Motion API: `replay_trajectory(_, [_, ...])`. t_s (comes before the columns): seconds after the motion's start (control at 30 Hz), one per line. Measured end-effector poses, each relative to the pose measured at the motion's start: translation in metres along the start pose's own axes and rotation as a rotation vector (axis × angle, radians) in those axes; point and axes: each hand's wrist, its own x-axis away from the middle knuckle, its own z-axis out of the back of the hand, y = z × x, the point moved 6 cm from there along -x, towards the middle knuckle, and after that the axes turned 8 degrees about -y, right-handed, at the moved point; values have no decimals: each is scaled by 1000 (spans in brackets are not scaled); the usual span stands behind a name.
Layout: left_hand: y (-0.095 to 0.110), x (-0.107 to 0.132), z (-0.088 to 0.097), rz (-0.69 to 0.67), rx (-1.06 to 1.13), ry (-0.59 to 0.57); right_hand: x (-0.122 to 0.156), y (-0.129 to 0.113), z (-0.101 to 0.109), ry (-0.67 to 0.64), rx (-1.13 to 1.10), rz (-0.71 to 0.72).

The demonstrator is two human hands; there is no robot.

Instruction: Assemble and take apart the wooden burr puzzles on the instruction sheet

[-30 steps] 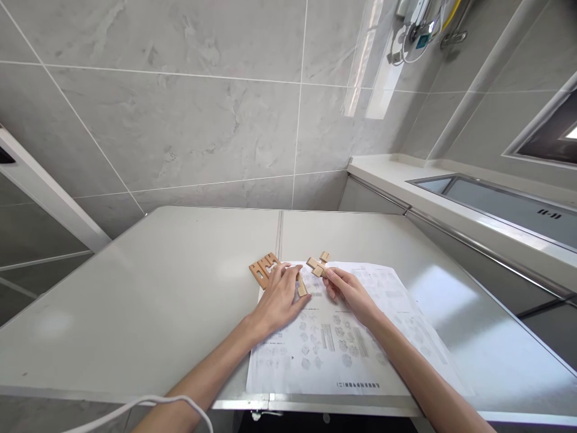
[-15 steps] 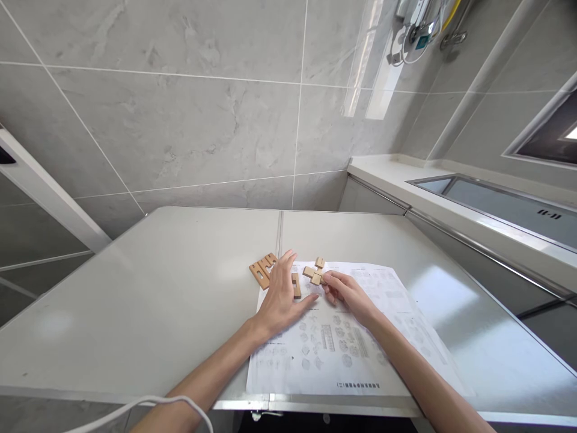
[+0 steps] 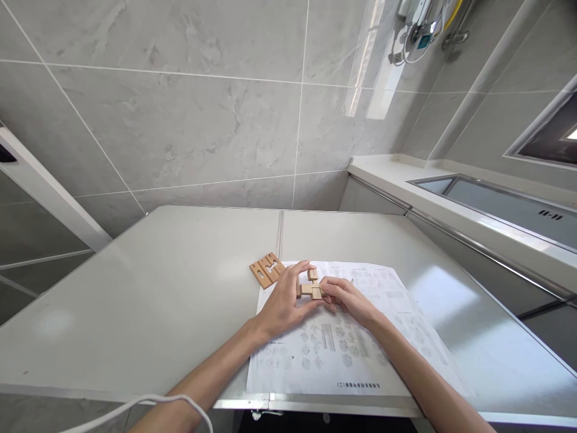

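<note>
Near the middle of the frame, a little below center, two bare hands meet over a small wooden cross piece [image 3: 312, 287]. The left hand [image 3: 285, 299] has its fingers curled around the left side of the piece, and the right hand [image 3: 349, 299] pinches the right side, so both hands are closed on it together. The piece looks like short wooden blocks joined in a cross shape, with one block standing up at the top. It is held just above a big paper sheet [image 3: 356, 349] full of little drawings, which lies flat on the grey table [image 3: 148, 300]. Just to the upper left of the hands, some flat notched wooden pieces [image 3: 267, 269] lie side by side on the table, touching the paper's corner. It looks like the step in hand is fitting blocks together into the cross. The next move probably needs a careful push or turn so the blocks line up in their notches, with both hands holding steady so nothing slips apart. A white cord [image 3: 135, 404] curves at the lower left of the frame.
</note>
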Motion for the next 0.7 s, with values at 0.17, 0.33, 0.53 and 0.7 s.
replay_trajectory(0.17, [-3, 0, 0, 25, 19, 8, 1, -6, 0, 36, 90, 34])
replay_trajectory(0.33, [-6, 0, 0, 58, -4, 28, 2, -10, 1, 101, 219, 62])
replay_trajectory(0.53, [-12, -1, -2, 103, -10, 31, 2, -11, 6, 224, 472, 157])
replay_trajectory(0.7, [-15, -2, -1, 117, -25, 69, 0, -7, 8, 260, 496, 212])
